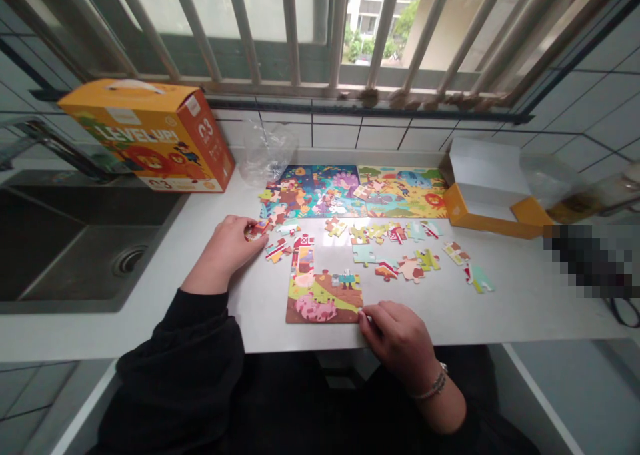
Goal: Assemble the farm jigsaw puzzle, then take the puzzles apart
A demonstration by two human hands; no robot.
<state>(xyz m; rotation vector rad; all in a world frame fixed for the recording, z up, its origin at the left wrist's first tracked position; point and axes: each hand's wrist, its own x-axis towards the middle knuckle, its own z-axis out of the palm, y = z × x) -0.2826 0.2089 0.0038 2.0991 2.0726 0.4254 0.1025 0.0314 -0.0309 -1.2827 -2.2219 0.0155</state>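
Observation:
My left hand [233, 242] is closed on a small jigsaw puzzle piece [261, 226] with red and orange on it, close to the loose pieces at the left. A partly assembled farm jigsaw puzzle [325, 302] with a pink pig lies flat in front of me; its left column and lower rows are joined, and its upper right is open. The curled fingers of my right hand [397, 335] hold its lower right corner. Loose pieces lie scattered above and to the right, among them a pale blue piece [364, 254] and a cow-patterned piece [411, 268].
Behind lie two assembled puzzles, a blue one [320, 182] and a yellow one [415, 192], with some loose pieces on top. An orange carton [150, 142], a clear plastic bag [270, 148] and an opened box [495, 202] stand along the wall. The sink [107, 295] is at left.

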